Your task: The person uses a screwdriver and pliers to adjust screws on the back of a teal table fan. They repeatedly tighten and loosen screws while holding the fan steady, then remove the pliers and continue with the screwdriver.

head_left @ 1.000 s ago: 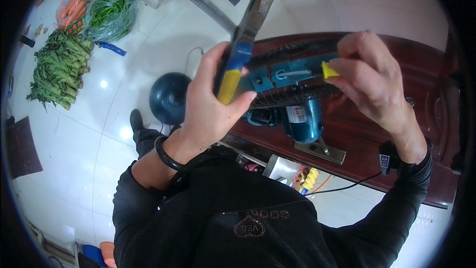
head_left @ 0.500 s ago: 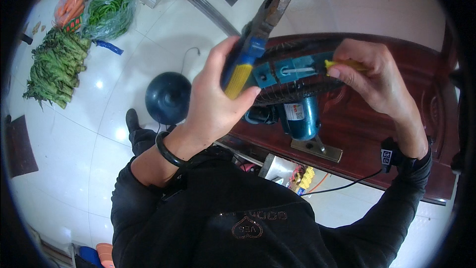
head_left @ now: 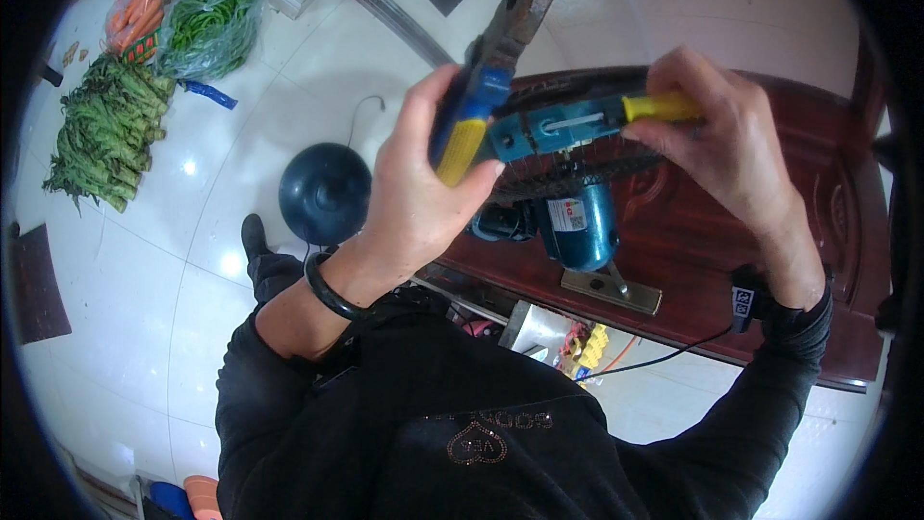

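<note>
My left hand (head_left: 419, 188) is closed round combination pliers (head_left: 486, 87) with blue and yellow handles, their worn metal jaws pointing up and away. Its thumb lies by the near end of a teal strip (head_left: 515, 140) with a thin metal rod on it, set along the rim of a dark wire fan guard (head_left: 577, 173). At the strip's other end my right hand (head_left: 717, 130) grips a yellow-handled tool (head_left: 664, 106); its tip is hidden, so its kind is unclear. Below the guard shows the fan's teal motor housing (head_left: 579, 231).
The fan rests over a dark red panelled wooden surface (head_left: 703, 270) with a metal plate (head_left: 611, 291). A round black dome (head_left: 325, 193) stands on the tiled floor. Leafy greens (head_left: 111, 130), carrots (head_left: 135, 19) and a bag of green vegetables (head_left: 212, 24) lie at far left.
My right hand has lifted slightly and turned, so more of the yellow handle shows. The pliers and my left hand have shifted a little left and up. The teal strip has tilted slightly.
</note>
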Demonstrator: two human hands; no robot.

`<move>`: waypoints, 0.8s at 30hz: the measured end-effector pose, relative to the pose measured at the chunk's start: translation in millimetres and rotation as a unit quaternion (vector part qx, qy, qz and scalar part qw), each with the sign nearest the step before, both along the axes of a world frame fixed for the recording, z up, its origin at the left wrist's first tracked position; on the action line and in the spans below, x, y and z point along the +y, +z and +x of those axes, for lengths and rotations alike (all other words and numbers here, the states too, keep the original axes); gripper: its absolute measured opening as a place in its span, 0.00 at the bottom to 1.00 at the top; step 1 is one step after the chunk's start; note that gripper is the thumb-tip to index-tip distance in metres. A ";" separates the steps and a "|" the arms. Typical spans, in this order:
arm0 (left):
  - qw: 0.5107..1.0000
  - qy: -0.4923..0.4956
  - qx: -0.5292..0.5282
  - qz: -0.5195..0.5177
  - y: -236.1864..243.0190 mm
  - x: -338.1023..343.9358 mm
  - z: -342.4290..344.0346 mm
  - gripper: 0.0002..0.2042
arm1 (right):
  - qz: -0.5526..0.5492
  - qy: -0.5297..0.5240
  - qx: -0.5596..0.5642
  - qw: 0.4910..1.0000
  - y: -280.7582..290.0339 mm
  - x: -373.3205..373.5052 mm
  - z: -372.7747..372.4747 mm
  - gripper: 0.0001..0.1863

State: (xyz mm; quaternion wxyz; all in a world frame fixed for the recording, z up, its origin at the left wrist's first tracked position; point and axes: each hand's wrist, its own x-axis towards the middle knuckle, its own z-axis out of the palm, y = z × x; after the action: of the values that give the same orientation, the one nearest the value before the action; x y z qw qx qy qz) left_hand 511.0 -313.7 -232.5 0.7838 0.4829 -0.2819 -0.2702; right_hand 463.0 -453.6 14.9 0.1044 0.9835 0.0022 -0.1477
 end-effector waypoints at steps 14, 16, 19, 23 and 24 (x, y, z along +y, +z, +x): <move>1.000 0.006 -0.003 -0.026 -4.6 0.0 -3.9 0.37 | 0.093 0.037 0.077 0.992 -0.8 -18.7 -7.4 0.16; 1.000 0.012 -0.005 -0.026 -4.5 1.0 -3.9 0.38 | -0.027 0.201 0.049 0.978 -4.3 -22.0 -10.1 0.16; 0.999 0.027 -0.010 -0.013 -3.0 2.2 -4.1 0.40 | -0.072 0.345 0.001 0.936 -8.3 -31.0 -6.1 0.15; 0.999 0.019 0.010 -0.026 0.1 0.0 -2.6 0.39 | -0.023 0.296 -0.016 0.955 -6.4 -36.5 8.9 0.18; 0.999 0.020 0.014 -0.029 0.8 -0.4 -2.2 0.39 | -0.024 0.251 -0.003 0.968 -7.8 -33.9 10.7 0.18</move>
State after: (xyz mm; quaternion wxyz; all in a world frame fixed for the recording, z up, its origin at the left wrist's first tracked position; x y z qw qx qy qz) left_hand 508.8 -314.1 -231.7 0.8064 0.4618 -0.2688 -0.2534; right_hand 473.7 -487.5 7.1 0.1618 0.9490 0.2454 -0.1141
